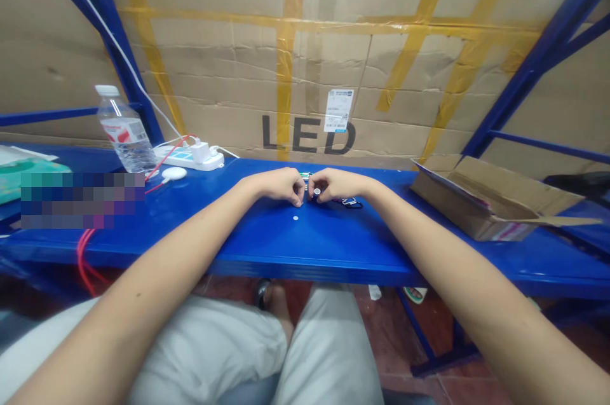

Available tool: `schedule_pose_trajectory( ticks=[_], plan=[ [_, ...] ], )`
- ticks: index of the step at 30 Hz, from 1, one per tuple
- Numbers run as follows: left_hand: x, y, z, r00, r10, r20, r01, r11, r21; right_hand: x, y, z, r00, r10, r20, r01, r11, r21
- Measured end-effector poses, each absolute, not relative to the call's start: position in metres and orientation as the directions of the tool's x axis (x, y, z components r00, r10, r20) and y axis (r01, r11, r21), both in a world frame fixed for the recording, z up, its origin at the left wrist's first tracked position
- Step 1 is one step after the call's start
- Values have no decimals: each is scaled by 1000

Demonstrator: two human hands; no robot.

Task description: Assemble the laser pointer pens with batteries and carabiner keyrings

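Observation:
My left hand (287, 185) is closed in a pinch just above the blue tabletop. Whatever may be between its fingertips is hidden. Close beside it, my right hand (337, 182) has its fingers curled round a small dark thing with a round, silvery end (317, 191). A small white disc (295, 218) lies flat on the table in front of the hands. Behind the fingers, small green and silver pieces (305, 175) show in part. Dark and silver clips (352, 203), perhaps carabiners, lie under and beside my right hand.
On the right stands an open cardboard box (476, 201). A water bottle (124, 131), a white power strip (190, 156) and a round white charger (174, 173) with a red cable are on the left. A large carton (229, 87) walls off the back, between blue metal posts.

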State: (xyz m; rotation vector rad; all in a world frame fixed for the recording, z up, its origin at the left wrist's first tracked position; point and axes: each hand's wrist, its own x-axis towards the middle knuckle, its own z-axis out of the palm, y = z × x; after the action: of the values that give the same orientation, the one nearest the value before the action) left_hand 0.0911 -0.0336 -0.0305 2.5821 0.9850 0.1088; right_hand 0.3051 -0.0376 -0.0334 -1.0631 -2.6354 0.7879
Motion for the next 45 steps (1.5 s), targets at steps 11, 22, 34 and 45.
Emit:
schedule_pose_trajectory(
  ticks=[11,22,34,45],
  plan=[
    [91,-40,-28,750,661,2,599,-682,419,303,-43,-31,-722,692,9,607,639,-472],
    [104,-53,-24,738,555,385,388,-815,431,310,-31,-35,-680,732,46,632,617,-468],
    [105,-49,-30,755,448,478,361,-894,267,309,-31,-38,-671,735,99,632,637,-442],
    [108,-48,-31,773,390,500,367,-918,149,305,-38,-39,-640,750,168,638,641,-426]
  ],
)
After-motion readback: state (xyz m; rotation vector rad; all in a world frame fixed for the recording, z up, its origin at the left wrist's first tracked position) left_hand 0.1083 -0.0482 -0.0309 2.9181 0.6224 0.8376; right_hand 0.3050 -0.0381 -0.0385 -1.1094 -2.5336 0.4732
